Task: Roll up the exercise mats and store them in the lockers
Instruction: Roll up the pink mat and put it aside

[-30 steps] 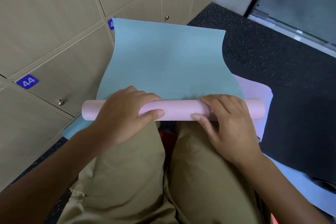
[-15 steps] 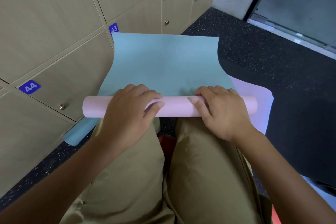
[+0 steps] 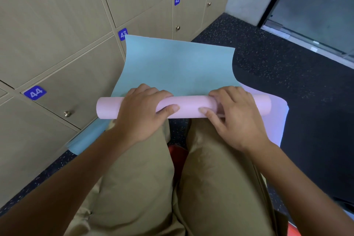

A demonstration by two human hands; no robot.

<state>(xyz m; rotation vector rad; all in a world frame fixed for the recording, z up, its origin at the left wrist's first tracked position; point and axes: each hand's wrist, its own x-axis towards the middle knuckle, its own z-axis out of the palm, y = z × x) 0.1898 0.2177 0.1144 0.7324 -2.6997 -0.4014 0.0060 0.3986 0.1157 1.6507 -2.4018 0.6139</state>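
Head view: two hands [image 3: 187, 119], one mat [image 3: 178, 67]

The mat [image 3: 178, 67] is showing pale blue on its flat face in the centre of the frame, while its rolled part [image 3: 188, 105] is showing soft pink. The lockers [image 3: 57, 30] at upper left are showing beige, with blue number tags [image 3: 35, 92] bearing white digits. The floor [image 3: 287, 74] at right is showing black with pale speckles. The trousers [image 3: 145, 188] below are showing khaki, and something red, perhaps a seat [image 3: 177, 154], is peeking between them.
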